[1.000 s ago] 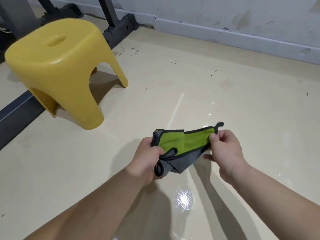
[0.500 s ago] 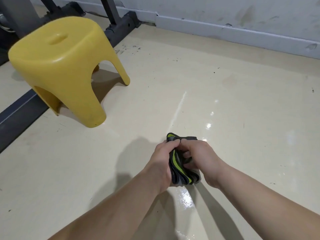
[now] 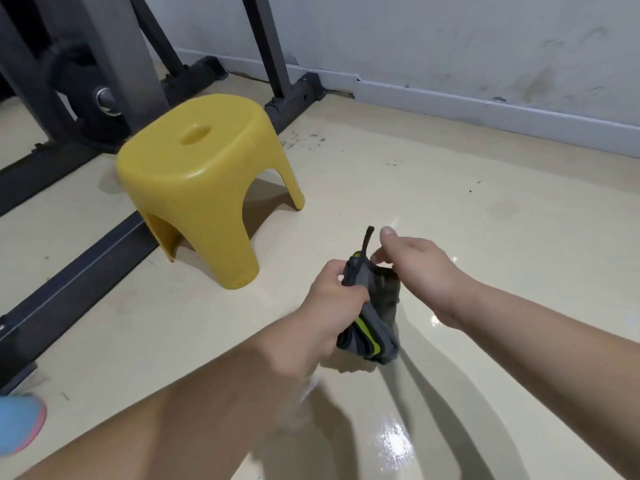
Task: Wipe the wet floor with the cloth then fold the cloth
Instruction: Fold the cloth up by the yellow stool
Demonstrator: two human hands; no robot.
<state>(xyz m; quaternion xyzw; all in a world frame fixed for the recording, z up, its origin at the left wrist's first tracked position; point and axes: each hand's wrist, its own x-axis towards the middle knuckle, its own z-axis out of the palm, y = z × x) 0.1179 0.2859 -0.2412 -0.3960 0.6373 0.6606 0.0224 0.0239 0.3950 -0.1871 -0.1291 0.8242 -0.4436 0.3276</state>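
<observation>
floor, near [image 3: 394, 441]: glossy patch with bright glare just in front of the arms. Could be leftover water or only shine, can't tell.
blue object [image 3: 19, 424]: bottom-left edge, blurred, pink rim. Can't identify.
left hand [image 3: 329, 306]: fist closed around the cloth bundle, fingers curled tight on its left side, thumb across the top.
cloth [image 3: 375, 320]: grey with a lime-green stripe, bunched into a compact multi-layer wad, held in the air above the floor between the two hands. Lower end hangs below the left fist. A dark hanging loop [image 3: 367, 239] sticks up from the top.
right hand [image 3: 422, 268]: at the top right of the bundle, fingertips curled in toward the upper edge, thumb raised and apart from them. Whether the fingers really pinch fabric is hidden, so can't tell. Looks like it is tucking or pressing the last layer.
progress: my read is that wiping is over and folding is nearly finished. Cloth is already down to a small packet.
left to do: likely square up the edges, maybe one last press, then set it down. The fold looks rough, not flat.
stool [image 3: 204, 174]: yellow plastic, standing upright on the floor, left of the hands and well apart from them.
metal frame [image 3: 114, 64]: dark gym-type frame behind the stool, base bars running along the floor.
wall [image 3: 450, 46]: white, scuffed, with a pale baseboard.
</observation>
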